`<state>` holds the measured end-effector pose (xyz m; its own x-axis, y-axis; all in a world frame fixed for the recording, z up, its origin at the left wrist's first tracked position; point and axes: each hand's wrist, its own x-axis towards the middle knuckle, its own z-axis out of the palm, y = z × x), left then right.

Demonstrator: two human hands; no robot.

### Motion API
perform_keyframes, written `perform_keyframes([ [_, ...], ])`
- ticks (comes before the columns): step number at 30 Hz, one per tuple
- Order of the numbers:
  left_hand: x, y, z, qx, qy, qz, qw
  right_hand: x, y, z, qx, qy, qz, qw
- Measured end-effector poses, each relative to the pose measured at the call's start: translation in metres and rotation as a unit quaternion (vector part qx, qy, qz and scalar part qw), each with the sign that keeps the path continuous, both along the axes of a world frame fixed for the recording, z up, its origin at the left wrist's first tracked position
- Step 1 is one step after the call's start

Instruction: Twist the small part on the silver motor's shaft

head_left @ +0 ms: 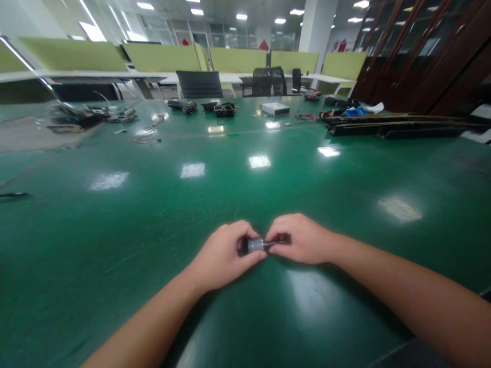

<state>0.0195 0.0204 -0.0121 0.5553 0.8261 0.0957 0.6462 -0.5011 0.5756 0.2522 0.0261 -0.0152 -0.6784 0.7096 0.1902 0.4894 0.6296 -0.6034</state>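
Both my hands meet low over the green table (245, 184), near its front edge. My left hand (222, 255) is closed round a small grey metal cylinder (256, 245), which lies sideways between the two hands. My right hand (301, 239) is closed too, pinching a dark part at the cylinder's right end. That dark part is mostly hidden by my fingers, so I cannot make out what it is. Both forearms reach in from the bottom of the view.
Far across the table lie tangled cables and boards (92, 115), black parts (224, 109), a white box (275, 108) and long dark rails (399, 125). Black office chairs (199, 84) and green partitions stand behind. A dark wooden cabinet (429, 51) is at the right.
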Motion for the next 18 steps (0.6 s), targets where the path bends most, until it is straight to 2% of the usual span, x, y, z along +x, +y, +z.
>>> perform_keyframes([
  [18, -0.0017, -0.0006, -0.0023, -0.002, -0.005, -0.001, 1.000, 0.0069, 0.0006, 0.0012, 0.018, -0.012, 0.005, 1.000],
])
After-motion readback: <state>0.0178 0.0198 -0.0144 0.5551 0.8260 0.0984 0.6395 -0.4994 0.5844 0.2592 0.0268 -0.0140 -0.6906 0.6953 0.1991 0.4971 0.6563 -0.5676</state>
